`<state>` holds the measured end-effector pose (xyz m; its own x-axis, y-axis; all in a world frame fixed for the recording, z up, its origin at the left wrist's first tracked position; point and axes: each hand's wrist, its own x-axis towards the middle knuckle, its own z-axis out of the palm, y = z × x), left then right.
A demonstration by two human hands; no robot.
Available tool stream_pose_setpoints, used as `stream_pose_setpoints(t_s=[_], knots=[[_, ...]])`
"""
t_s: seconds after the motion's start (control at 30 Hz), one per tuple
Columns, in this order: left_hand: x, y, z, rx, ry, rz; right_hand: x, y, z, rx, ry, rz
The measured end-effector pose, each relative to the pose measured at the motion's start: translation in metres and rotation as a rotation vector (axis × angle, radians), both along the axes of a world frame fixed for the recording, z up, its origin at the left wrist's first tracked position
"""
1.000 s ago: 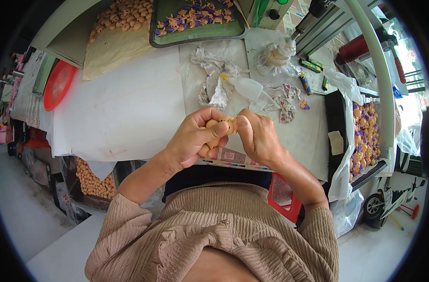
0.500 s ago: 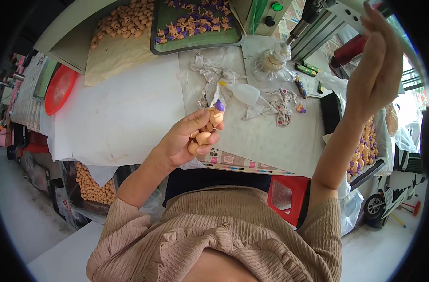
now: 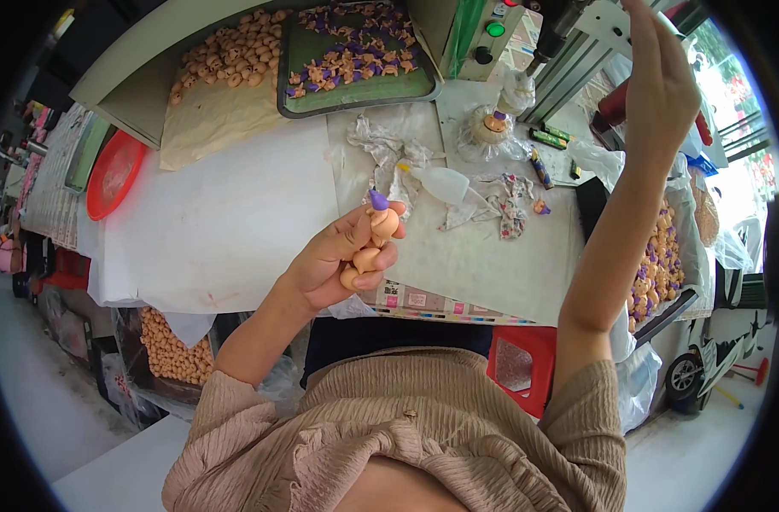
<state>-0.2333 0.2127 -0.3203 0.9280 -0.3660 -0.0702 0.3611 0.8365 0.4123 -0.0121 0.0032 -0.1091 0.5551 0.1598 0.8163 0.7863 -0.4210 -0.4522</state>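
Several peach-coloured toy doll parts [image 3: 383, 224] are in my left hand [image 3: 325, 264]; its fingers are wrapped round them. The uppermost part has a purple pointed tip, and rounded pieces show lower in the palm. My right hand [image 3: 662, 85] is raised at the upper right beside the bench press [image 3: 560, 30]. Its fingers stretch upward and look open; their tips run to the top edge, and what they touch cannot be made out. Below the press's plastic-wrapped ram, a peach doll head [image 3: 494, 122] with a purple tip sits in a plastic-wrapped holder.
A black-rimmed tray [image 3: 359, 102] of peach-and-purple figures lies at the back, beside a heap of doll heads [image 3: 236, 51]. A white squeeze bottle [image 3: 440, 183] lies among rags. There is a red basin [image 3: 116, 175] at left, and a bin of figures [image 3: 654, 264] at right.
The press's ram has lifted off the holder, uncovering the doll head. My right hand has shifted slightly left and up. My left hand keeps the doll parts, now a little lower.
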Motion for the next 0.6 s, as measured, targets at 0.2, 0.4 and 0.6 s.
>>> stream_pose_setpoints(t_s=[0.2, 0.4, 0.6], knots=[[0.009, 0.000, -0.001, -0.097, -0.017, -0.093, -0.030, -0.045, -0.116, -0.514, 0.563, -0.102], [0.025, -0.033, 0.004, -0.012, -0.054, -0.097, 0.009, -0.035, -0.197, -0.425, 0.347, -0.078], [0.036, -0.049, 0.027, 0.232, -0.017, -0.011, 0.001, -0.046, -0.206, -0.275, 0.124, -0.036]])
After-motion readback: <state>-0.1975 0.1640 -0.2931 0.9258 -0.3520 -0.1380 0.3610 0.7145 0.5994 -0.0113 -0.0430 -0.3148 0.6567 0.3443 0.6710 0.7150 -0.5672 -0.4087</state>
